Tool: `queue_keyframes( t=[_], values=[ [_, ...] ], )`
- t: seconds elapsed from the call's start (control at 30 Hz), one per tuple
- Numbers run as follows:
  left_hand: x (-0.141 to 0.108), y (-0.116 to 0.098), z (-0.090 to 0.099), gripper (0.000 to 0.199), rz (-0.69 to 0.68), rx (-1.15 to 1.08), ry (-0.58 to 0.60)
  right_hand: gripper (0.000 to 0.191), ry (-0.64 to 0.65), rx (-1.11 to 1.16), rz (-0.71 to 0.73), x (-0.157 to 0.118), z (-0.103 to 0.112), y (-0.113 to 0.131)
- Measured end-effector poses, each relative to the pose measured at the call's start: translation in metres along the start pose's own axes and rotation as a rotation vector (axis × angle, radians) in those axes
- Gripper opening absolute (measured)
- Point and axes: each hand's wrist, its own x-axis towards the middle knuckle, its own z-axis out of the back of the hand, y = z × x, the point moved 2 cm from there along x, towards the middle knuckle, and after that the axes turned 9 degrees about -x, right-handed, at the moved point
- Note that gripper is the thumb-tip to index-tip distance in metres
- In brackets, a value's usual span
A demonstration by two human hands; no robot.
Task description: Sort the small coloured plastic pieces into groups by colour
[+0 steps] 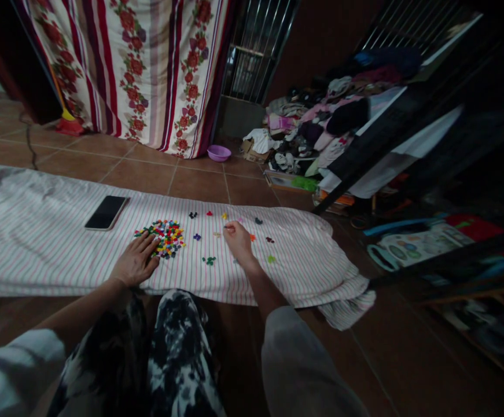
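Note:
My left hand lies flat with fingers spread, its fingertips on the left edge of a heap of small mixed-colour pieces. Over the sorted groups, my right hand has its thumb and forefinger pinched together; what they hold is too small to name. Small single-colour clusters surround it: black, red, yellow, dark blue, dark green, orange, brown, dark grey and light green. The hand partly hides a pink cluster.
A striped cloth covers the low surface in front of me. On it, left of the heap, lies a phone. Beyond stand a purple basin, a floral curtain and a pile of clothes. A dark post slants at right.

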Motion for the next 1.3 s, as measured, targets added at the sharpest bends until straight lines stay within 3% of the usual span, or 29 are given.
queue_keyframes(
  t=[0.23, 0.43, 0.87, 1.07, 1.3],
  values=[
    [-0.001, -0.002, 0.001, 0.055, -0.049, 0.051, 0.014, 0.018, -0.145, -0.143, -0.3, 0.037, 0.041, -0.091],
    [-0.001, -0.003, 0.003, 0.054, -0.022, 0.031, 0.001, 0.02, -0.16, -0.215, -0.383, 0.056, 0.046, -0.137],
    [-0.001, -0.006, 0.006, 0.052, -0.017, 0.027, 0.008, 0.024, -0.125, -0.376, -0.275, 0.097, 0.03, -0.153],
    [-0.001, -0.007, 0.006, 0.053, -0.011, 0.012, 0.0, 0.023, -0.126, -0.344, -0.26, 0.1, 0.027, -0.156],
    [-0.002, -0.005, 0.005, 0.05, -0.016, 0.022, -0.002, 0.03, -0.169, -0.252, -0.303, 0.093, 0.038, -0.149]
  ],
)
